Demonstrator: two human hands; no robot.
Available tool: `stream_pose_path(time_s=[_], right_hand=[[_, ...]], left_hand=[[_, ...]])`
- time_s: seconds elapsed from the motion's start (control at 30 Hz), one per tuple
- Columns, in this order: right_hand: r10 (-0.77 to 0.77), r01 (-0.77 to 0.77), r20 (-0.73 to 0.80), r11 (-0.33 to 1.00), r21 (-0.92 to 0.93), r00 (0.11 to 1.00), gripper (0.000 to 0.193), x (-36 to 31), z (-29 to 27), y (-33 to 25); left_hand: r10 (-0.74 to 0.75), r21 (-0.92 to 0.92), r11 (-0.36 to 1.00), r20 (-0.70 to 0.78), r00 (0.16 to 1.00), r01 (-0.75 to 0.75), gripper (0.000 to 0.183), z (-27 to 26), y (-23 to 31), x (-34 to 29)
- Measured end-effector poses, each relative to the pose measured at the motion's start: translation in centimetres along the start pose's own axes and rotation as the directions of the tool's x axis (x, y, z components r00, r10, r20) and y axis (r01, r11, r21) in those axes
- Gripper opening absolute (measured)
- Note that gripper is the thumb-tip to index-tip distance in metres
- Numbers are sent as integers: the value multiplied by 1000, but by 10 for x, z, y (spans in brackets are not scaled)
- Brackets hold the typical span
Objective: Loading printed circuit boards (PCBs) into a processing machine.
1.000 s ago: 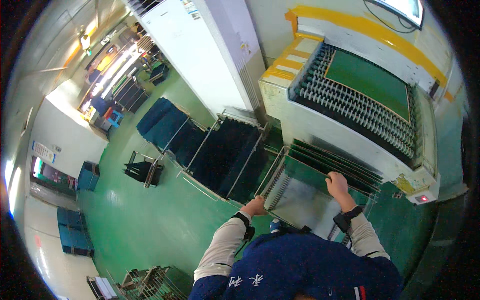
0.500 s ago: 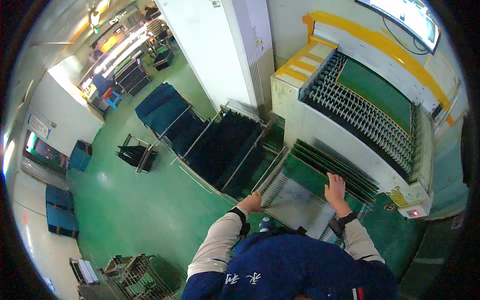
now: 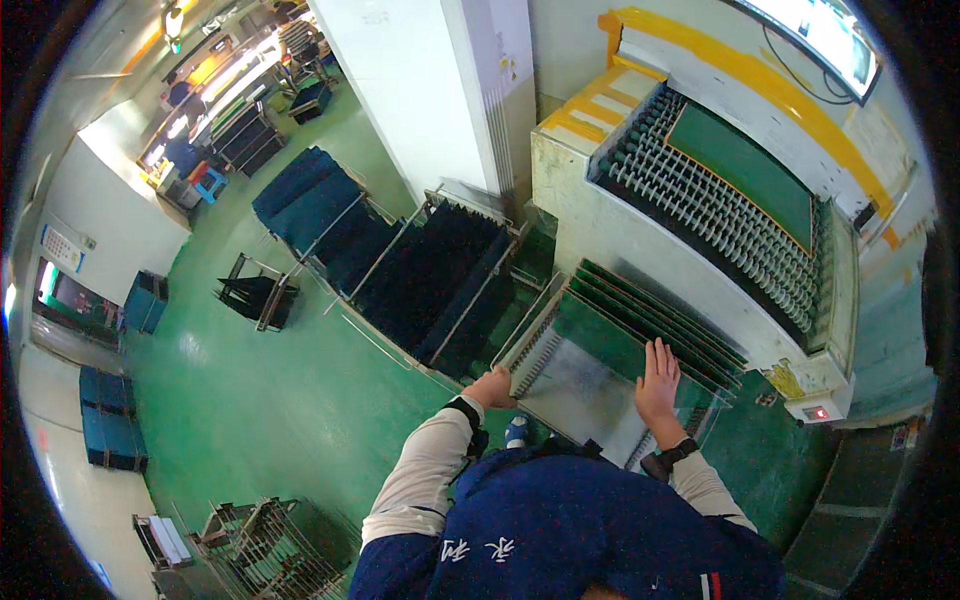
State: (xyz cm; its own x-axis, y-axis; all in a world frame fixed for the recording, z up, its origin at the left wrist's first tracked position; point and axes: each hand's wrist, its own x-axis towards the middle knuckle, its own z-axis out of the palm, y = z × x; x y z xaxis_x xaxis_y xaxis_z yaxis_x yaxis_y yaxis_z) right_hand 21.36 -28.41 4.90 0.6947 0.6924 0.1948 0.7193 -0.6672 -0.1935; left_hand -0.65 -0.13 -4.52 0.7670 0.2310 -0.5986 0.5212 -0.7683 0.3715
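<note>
In front of me stands a metal rack with spring-like slotted sides (image 3: 535, 366) and a grey sheet-like base (image 3: 580, 393). Several dark green panels (image 3: 650, 320) are set in its far part, edges up and leaning in a row. My left hand (image 3: 490, 388) is closed around the rack's left edge. Over the right part of the rack, my right hand (image 3: 657, 385) has its fingers stretched out by the nearest green panel; whether it touches that panel is hard to tell.
Beyond the rack a roller conveyor machine (image 3: 710, 200) carries a flat green panel (image 3: 745, 165). To the left stand carts packed with dark panels (image 3: 430, 280). A white cabinet (image 3: 410, 90) rises behind them. Empty-looking metal racks (image 3: 265, 550) stand at lower left, and people work at a far bench.
The whole view has shifted slightly left and up. My right hand's fingers now point more straight away from me, closer together. My left hand keeps its grip on the rack.
</note>
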Motion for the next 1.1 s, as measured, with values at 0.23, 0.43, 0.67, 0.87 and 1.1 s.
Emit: stream_pose_path(time_s=[0.23,0.43,0.67,0.87,1.1], right_hand=[[34,-28,-70,996,86,997,52,1,15,0],[10,-13,40,996,84,999,15,41,42,35],[89,-107,208,991,78,974,18,46,32,28],[-19,24,-44,992,125,999,20,65,-65,8],[274,-191,-173,902,387,946,15,67,-160,55]], left_hand=[[25,19,1000,-21,999,-24,86,2,-1,-1],[98,90,992,-56,994,-93,76,12,-13,9],[138,78,989,-124,983,-129,67,12,-8,5],[119,101,988,11,993,-119,80,3,-10,9],[129,60,990,-8,992,-128,86,-1,-7,9]])
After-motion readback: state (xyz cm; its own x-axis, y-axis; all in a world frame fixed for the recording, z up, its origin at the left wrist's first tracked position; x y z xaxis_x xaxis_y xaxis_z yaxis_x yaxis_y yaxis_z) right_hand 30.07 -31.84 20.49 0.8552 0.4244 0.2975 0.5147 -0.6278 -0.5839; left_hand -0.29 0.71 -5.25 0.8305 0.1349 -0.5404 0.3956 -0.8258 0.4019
